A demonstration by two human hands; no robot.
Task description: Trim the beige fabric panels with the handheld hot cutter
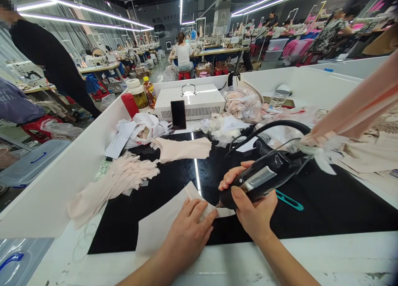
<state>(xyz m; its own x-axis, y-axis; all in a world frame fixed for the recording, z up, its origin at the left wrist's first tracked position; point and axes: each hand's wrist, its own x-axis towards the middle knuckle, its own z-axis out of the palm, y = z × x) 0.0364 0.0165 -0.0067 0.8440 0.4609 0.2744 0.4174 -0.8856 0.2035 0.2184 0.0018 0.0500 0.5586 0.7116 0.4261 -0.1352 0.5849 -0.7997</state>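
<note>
My right hand (pixel 252 207) grips a black handheld electric tool (pixel 264 176) with a silver plate and a black cable arching up behind it. The tool's tip touches the far edge of a pale fabric piece (pixel 161 223) that lies on the glossy black work surface (pixel 326 203). My left hand (pixel 188 232) lies flat on that fabric piece, fingers stretched out and pressing it down, just left of the tool's tip.
Stacks of pale pink fabric pieces (pixel 115 182) lie at the left. A white metal box (pixel 192 99), a black phone (pixel 178 114), bottles (pixel 149 91) and bagged fabric stand behind. Teal snips (pixel 289 201) lie right of my hand. White walls (pixel 62 169) bound the bench. Other people work beyond.
</note>
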